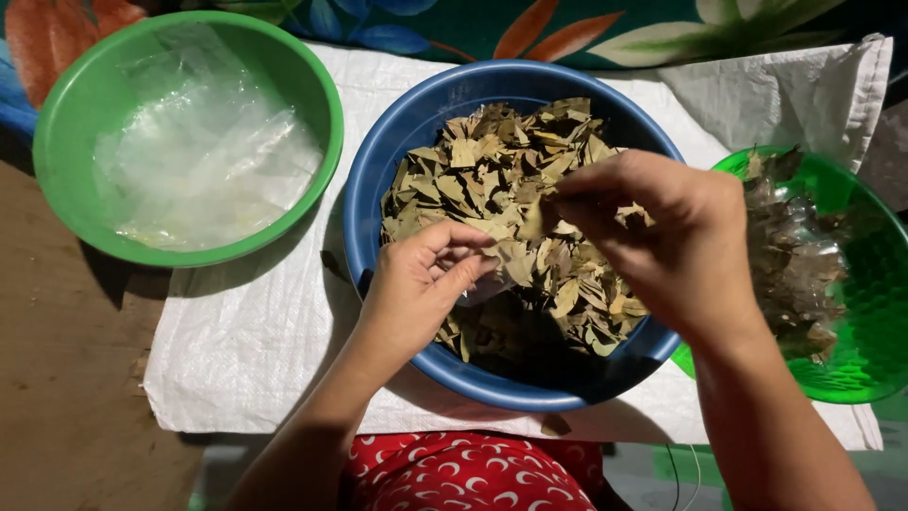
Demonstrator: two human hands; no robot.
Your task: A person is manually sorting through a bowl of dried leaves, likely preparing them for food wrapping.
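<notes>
Head view, only one. Blue basin point(378, 180) sat centre on a white woven sack cloth point(255, 350), heaped with dried brown-green leaves point(501, 180).

Left hand point(416, 284) hovered over the near-left part of the basin, fingers curled in, thumb and fingertips point(473, 270) pressed together on a small clear plastic bag point(482, 289), pale and mostly hidden under the hand, sitting just above the leaf pile.

Right hand point(662, 237) reached in from the right over the middle of the basin, fingers bunched and pinching a few dried leaves point(534, 220) at their tips, just right of and slightly farther than the left fingertips. The two hands were close but not touching.

Far left: green bowl point(66, 114) holding a pile of empty clear plastic bags point(199, 161), its right side on the cloth, well apart from both hands.

Right edge: second green bowl point(870, 322), partly behind the right wrist, holding clear bags filled with leaves point(794, 255).

Far edge: patterned floral fabric point(567, 28). Near edge: red cloth with white crescents point(463, 473) on the person's lap. Brown floor point(66, 378) at near left.
</notes>
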